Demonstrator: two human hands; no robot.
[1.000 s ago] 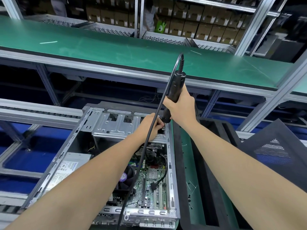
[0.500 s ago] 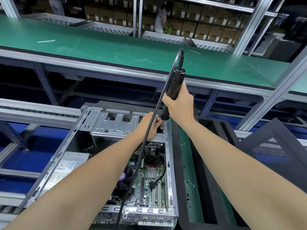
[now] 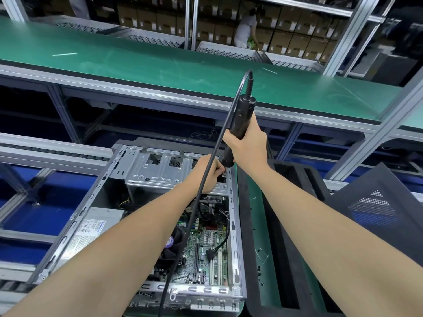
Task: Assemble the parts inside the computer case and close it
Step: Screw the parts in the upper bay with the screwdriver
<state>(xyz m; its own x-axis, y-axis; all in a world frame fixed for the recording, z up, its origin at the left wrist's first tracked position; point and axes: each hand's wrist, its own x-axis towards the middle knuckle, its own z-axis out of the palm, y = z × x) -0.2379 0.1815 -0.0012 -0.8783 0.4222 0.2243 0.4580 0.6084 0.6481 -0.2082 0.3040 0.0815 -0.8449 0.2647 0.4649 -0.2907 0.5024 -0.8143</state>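
The electric screwdriver [image 3: 242, 115] is gripped in the right hand [image 3: 248, 147], bit set at the open computer case's [image 3: 235, 225] far right corner — there the left hand's [image 3: 207, 172] fingers are curled, contents indiscernible.

The metal-railed conveyor line [image 3: 45, 154] carries the open computer case [image 3: 160, 172], lying on its side. A black tray [image 3: 286, 259] sits just beside it, to the right. Small dark items, probably screws [image 3: 259, 268], lie scattered on the tray's green floor.
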